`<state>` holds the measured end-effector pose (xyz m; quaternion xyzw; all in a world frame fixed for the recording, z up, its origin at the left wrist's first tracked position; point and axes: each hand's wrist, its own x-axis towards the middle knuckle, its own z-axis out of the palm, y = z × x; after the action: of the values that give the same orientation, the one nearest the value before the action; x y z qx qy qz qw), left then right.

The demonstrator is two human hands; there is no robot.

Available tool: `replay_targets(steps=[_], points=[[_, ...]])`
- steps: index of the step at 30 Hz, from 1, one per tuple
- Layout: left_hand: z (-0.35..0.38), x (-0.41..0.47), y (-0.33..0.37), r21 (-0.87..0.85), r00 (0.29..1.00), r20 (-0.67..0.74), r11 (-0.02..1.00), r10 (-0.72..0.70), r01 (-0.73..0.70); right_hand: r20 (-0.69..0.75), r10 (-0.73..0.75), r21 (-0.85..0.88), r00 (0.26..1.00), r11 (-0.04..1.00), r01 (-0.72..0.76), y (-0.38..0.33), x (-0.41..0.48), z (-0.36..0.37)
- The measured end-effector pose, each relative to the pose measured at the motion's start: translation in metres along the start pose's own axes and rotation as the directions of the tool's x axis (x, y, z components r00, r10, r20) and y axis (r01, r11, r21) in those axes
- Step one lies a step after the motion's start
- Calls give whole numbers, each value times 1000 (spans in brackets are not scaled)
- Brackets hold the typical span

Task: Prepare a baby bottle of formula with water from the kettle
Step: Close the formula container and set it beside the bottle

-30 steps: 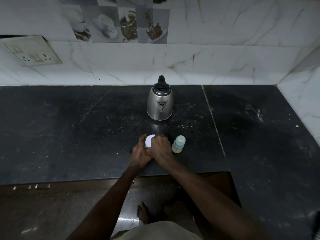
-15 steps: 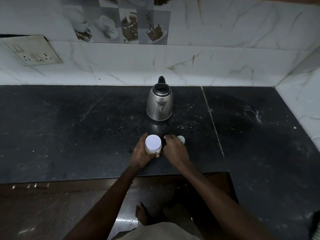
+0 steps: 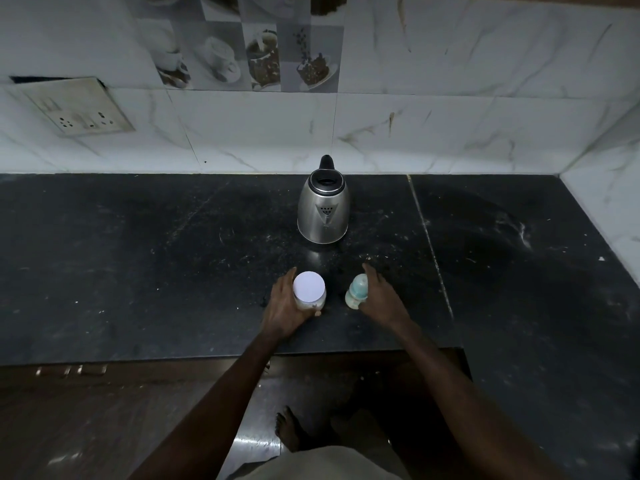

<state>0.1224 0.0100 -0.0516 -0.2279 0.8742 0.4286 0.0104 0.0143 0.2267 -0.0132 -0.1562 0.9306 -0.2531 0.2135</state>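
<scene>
A steel kettle (image 3: 323,212) with a black lid and handle stands on the black counter (image 3: 138,265), behind both hands. My left hand (image 3: 282,308) grips a small clear jar with a white lid (image 3: 309,289) from its left side; the jar stands on the counter. A baby bottle (image 3: 356,293) with a pale green cap stands upright to the right of the jar. My right hand (image 3: 379,299) wraps round the bottle's right side, with fingers reaching behind it. The thumb is hidden.
A white marble wall runs behind the counter and turns forward along the right side. A wall socket plate (image 3: 81,110) sits at upper left. The counter's front edge (image 3: 173,358) lies close below my hands, with my bare foot (image 3: 289,427) on the floor underneath.
My right hand left the jar lid and moved right to the baby bottle. My left hand kept hold of the jar, whose white lid now shows fully.
</scene>
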Motion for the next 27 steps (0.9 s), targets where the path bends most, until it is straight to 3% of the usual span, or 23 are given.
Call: replay_targets(steps=[10,27], points=[[-5,0,0,34,1000,7,999,3,-3,-46,-11,28,999,1000,13,8,-6,4],[-17,72,35,-41,990,-138,999,-36,31,-131,-67,61,989,995,76,-3,37,-6]])
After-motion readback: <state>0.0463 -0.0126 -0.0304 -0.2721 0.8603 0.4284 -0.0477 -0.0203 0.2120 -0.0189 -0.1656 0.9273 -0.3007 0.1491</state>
